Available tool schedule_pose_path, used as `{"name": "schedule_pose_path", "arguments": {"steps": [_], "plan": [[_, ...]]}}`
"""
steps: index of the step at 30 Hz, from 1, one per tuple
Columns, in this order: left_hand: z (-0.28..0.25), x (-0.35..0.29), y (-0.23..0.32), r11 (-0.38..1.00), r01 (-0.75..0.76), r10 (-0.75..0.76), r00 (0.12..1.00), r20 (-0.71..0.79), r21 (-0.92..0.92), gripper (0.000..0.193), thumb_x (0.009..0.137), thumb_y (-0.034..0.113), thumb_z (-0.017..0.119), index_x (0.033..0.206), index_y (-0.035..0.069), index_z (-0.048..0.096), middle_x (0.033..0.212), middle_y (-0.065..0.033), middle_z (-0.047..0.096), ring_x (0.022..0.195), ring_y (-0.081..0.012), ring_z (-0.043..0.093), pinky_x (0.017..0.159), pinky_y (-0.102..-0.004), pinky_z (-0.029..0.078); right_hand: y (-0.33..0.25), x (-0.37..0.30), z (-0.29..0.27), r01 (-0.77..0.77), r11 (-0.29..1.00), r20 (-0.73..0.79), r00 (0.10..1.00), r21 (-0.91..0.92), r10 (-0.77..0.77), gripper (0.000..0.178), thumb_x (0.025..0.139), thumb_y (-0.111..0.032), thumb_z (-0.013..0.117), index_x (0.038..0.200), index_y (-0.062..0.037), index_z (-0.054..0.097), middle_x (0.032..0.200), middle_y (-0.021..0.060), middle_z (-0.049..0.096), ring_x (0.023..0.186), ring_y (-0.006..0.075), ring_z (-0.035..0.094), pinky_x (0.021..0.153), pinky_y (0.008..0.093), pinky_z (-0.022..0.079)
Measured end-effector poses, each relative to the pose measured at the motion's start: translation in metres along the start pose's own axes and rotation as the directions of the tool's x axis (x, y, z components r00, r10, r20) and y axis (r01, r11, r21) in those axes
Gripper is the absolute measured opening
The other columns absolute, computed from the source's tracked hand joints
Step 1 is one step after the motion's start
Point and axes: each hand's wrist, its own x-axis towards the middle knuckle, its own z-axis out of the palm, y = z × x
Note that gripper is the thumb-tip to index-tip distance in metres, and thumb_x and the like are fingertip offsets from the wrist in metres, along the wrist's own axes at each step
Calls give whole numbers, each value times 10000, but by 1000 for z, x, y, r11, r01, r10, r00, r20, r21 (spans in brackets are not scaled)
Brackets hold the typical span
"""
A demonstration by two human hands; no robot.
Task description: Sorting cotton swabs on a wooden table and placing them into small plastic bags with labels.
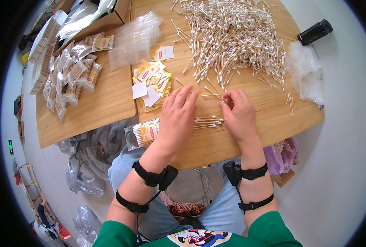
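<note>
My right hand (pixel 239 115) is closed, thumb and fingertips pinching a cotton swab (pixel 211 95) that points left. More loose swabs lie just beyond its fingertips. Opposite it, my left hand (pixel 178 117) is open above the tabletop, fingers stretched forward with small gaps. Between the hands, a few cotton swabs (pixel 207 122) lie side by side, partly hidden by the left hand. A clear packet of cotton swabs (pixel 144 133) with a yellow card sits at the table's near edge, partly covered by my left forearm.
A big pile of cotton swabs (pixel 236 37) covers the far table. Yellow and white cards (pixel 152 82), flat clear bags (pixel 135 41) and filled packets (pixel 73 74) lie leftward, near a cardboard box (pixel 119 14). On the right are crumpled clear plastic (pixel 306 74) and a black bottle (pixel 315 32).
</note>
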Motion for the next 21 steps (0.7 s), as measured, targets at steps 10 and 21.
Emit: {"name": "schedule_pose_path", "arguments": {"steps": [10,21], "plan": [[-2,-1,-7,995,-99,99,989,108,-12,199,866,43,642,1058,-4,619,1208,-151,620,1195,-339,568,995,-443,465,2,4,-5,22,999,4,1000,-46,-22,120,773,-86,737,844,-75,641,860,94,593,838,302,605,742,415,485],[3,-7,0,964,35,-4,993,117,-265,308,798,-116,573,1078,1,628,1096,-151,643,1028,-361,620,869,-399,515,16,4,-11,-47,998,-63,997,51,50,72,821,-46,690,890,-41,671,860,105,624,794,286,632,692,387,500]]}}
